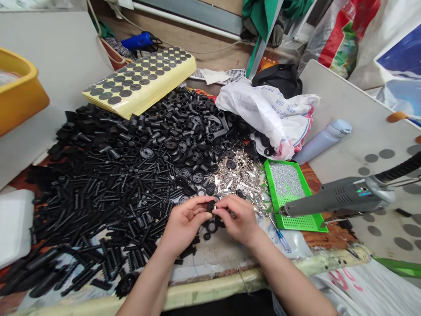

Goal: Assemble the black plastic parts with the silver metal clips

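2 pinches, 1 straight push

Your left hand (184, 220) pinches the black part (211, 205) between thumb and finger, near the bench (219, 259)'s front edge. Your right hand (239, 219) has its fingertips closed on what looks like a metal clip (215, 208) at the part's 3 o'clock side. The metal pile (241, 173) lies at 1 o'clock, the tray (270, 188) at 3. Brace the left thumb, line the clip up square, press evenly, and check its seat before letting go.
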Action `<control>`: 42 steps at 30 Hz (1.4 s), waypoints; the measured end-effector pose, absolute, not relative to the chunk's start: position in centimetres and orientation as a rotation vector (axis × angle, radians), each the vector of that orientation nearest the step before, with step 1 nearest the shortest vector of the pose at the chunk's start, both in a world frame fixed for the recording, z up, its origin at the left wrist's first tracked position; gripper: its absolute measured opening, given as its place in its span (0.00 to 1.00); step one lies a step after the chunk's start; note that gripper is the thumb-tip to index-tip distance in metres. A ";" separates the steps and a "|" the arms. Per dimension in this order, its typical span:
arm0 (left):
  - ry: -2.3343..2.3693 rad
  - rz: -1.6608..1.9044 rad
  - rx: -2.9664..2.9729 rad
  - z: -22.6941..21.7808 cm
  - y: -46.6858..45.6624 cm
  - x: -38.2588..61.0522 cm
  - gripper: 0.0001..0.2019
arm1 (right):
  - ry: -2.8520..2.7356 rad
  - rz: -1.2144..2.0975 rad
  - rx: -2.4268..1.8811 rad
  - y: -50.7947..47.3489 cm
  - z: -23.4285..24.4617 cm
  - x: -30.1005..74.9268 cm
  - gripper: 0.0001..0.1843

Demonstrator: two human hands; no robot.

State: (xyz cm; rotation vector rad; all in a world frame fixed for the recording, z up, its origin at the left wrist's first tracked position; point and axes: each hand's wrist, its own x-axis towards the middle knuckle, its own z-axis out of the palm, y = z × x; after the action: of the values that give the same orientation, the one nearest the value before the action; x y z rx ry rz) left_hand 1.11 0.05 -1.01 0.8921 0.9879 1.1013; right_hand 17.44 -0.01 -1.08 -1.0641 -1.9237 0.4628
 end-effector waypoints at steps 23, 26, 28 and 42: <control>0.979 1.060 0.913 -1.2 0.2 1.2 0.13 | -1.837 0.568 -1.122 -0.2 -0.5 17.3 0.05; 0.972 1.101 0.860 -1.2 0.1 1.1 0.13 | -1.767 0.640 -1.134 -0.1 -0.6 17.0 0.01; 0.962 1.110 0.833 -1.2 0.1 1.1 0.13 | -1.750 0.623 -1.126 -0.1 -0.7 16.9 0.02; 0.853 0.957 0.622 -0.6 0.3 0.9 0.16 | -1.865 0.519 -1.052 0.1 -0.9 17.5 0.06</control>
State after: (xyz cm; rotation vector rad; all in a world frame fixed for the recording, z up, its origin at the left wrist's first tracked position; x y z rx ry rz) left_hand 0.92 0.32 -0.59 0.6216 0.8526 0.9575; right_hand 17.51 0.08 -0.95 -1.0519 -1.8652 0.5186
